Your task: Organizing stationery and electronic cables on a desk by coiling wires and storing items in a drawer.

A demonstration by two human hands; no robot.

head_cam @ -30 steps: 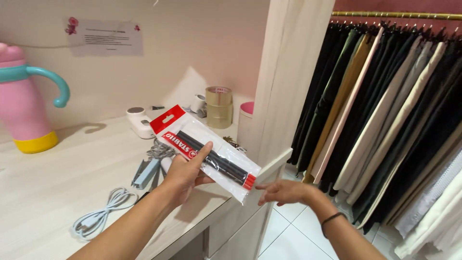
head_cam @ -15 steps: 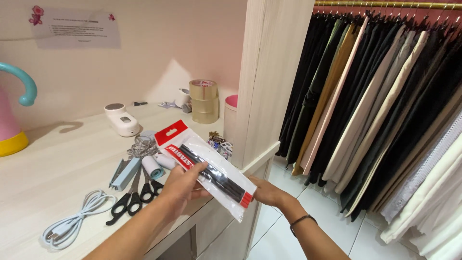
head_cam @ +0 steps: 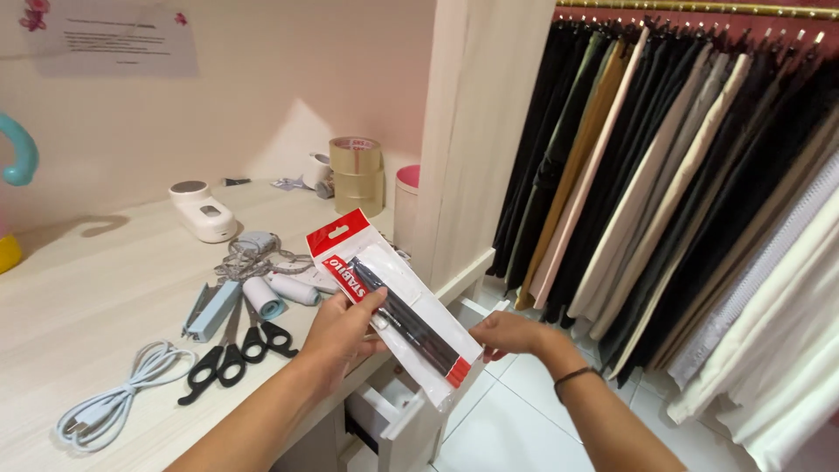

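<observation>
Filling the right half: a rail of hung trousers [head_cam: 664, 175] in black, tan, cream and white, over a white tiled floor [head_cam: 516, 411]. On the left, a pale wooden counter [head_cam: 96, 297] against a pink wall, ending at a wooden upright panel [head_cam: 472, 114]. Under the counter edge, a white drawer [head_cam: 393, 415] pulled open. Held over that edge, tilted: a clear packet of black pens [head_cam: 398, 315] with a red header card. Left hand [head_cam: 345, 332] clamped on the packet's middle, thumb on top, fingers beneath. Right hand [head_cam: 511, 334] closed on the packet's lower right edge, dark band at the wrist. On the counter: stacked rolls of brown tape [head_cam: 356, 175], a white handheld device [head_cam: 203, 212], a coiled white cable [head_cam: 114, 406], black-handled scissors [head_cam: 232, 354], a grey-blue stapler [head_cam: 210, 308].
</observation>
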